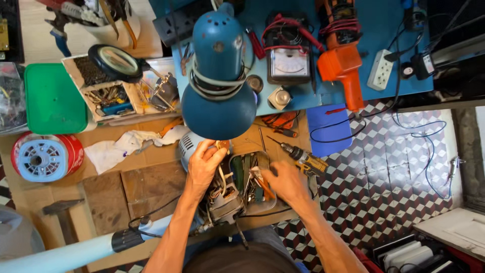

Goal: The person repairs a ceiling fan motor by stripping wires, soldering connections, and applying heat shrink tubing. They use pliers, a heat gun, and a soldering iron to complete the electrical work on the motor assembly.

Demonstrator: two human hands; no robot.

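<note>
cluttered cardboard-covered bench (151,184) beside cube-patterned tile floor (399,172)

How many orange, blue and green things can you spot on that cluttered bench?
Blue: 2, the desk lamp and a flat blue pad.
Orange: 1, the power tool.
Green: 1, the tray lid.
Total: 4. The left hand and right hand work just below the lamp.

The lamp (218,76) hides the bench behind it. The left hand (203,164) covers part of a small unit (222,199), perhaps a motor. The hammer (61,210) handle runs off the bottom edge.
</note>
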